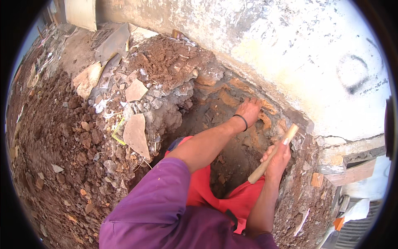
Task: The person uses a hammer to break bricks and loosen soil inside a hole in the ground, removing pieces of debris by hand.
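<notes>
My left hand (249, 112), with a dark band at the wrist, reaches into the dug pit (207, 120) and lies against the exposed orange-brown brickwork (267, 121) at the foot of the wall. Its fingers are stretched out over the surface, and the underside of the hand is hidden. In my right hand (277, 159) is a hammer with a thick wooden handle (265, 167), gripped around the middle. The hammer's blocky grey head (302, 120) is at the upper end, close to the wall base.
The weathered plaster wall (282, 45) rises along the far and right sides. Loose brown soil (62, 157) and rubble lie to the left, with broken flat slabs (136, 135) at the pit's edge. A concrete ledge (352, 151) juts out at the right, beside a brick piece (317, 179).
</notes>
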The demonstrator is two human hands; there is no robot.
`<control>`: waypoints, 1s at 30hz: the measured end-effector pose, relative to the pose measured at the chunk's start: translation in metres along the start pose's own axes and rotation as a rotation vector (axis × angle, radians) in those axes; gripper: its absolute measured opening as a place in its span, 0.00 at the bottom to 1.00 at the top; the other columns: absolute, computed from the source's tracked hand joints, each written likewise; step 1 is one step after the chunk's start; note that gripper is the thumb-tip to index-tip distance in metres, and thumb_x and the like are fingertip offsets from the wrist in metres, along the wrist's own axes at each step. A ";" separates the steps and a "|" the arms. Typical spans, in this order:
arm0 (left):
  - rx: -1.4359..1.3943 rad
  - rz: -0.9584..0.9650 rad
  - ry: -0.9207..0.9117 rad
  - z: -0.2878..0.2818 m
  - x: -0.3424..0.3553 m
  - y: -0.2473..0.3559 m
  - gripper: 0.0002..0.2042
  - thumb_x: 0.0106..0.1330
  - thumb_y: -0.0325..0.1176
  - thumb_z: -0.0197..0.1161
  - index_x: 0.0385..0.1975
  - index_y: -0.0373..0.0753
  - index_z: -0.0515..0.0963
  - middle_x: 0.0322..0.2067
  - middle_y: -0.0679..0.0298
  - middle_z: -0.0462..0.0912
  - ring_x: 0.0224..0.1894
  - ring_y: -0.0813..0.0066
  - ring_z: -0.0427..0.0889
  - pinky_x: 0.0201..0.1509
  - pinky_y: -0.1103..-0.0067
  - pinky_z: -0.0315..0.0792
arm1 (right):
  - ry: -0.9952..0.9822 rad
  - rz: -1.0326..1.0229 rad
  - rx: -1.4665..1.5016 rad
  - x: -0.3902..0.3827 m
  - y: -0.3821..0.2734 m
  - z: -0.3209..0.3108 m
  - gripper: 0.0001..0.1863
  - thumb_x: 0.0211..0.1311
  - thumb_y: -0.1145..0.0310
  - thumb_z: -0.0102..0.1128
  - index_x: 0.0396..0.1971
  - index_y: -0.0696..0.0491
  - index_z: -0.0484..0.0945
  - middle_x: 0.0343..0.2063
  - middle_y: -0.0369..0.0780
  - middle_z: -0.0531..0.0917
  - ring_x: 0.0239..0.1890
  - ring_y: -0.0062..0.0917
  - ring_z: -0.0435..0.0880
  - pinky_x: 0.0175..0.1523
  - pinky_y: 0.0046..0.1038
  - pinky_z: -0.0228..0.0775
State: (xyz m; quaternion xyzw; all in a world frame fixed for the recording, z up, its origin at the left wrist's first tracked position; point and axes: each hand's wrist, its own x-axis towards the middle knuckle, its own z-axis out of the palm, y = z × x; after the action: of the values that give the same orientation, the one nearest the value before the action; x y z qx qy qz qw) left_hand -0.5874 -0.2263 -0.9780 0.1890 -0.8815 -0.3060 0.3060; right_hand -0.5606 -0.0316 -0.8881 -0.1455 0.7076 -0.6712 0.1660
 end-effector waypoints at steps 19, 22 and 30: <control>0.028 0.052 0.024 0.007 0.000 -0.015 0.09 0.63 0.26 0.58 0.41 0.31 0.75 0.44 0.45 0.79 0.49 0.43 0.78 0.55 0.58 0.73 | 0.123 -0.676 0.313 -0.021 -0.044 -0.010 0.35 0.67 0.34 0.53 0.34 0.58 0.67 0.19 0.38 0.71 0.17 0.21 0.72 0.23 0.23 0.69; 0.005 0.064 0.020 0.003 -0.002 -0.007 0.08 0.64 0.27 0.58 0.40 0.32 0.75 0.43 0.43 0.79 0.48 0.42 0.78 0.52 0.57 0.74 | -0.031 -0.303 0.060 -0.014 0.011 0.001 0.27 0.72 0.44 0.55 0.32 0.57 0.70 0.19 0.35 0.72 0.17 0.20 0.73 0.23 0.23 0.68; 0.084 0.016 -0.156 -0.069 0.016 -0.031 0.15 0.70 0.39 0.60 0.35 0.28 0.79 0.32 0.41 0.82 0.38 0.40 0.82 0.42 0.54 0.74 | -0.132 -0.278 -0.067 -0.009 -0.035 -0.019 0.25 0.73 0.46 0.55 0.41 0.57 0.72 0.20 0.34 0.76 0.18 0.15 0.75 0.24 0.22 0.67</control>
State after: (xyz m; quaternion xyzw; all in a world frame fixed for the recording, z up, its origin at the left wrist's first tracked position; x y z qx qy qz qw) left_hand -0.5492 -0.2869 -0.9485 0.1701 -0.9161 -0.2802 0.2310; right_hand -0.5614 -0.0126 -0.8523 -0.2914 0.6902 -0.6527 0.1127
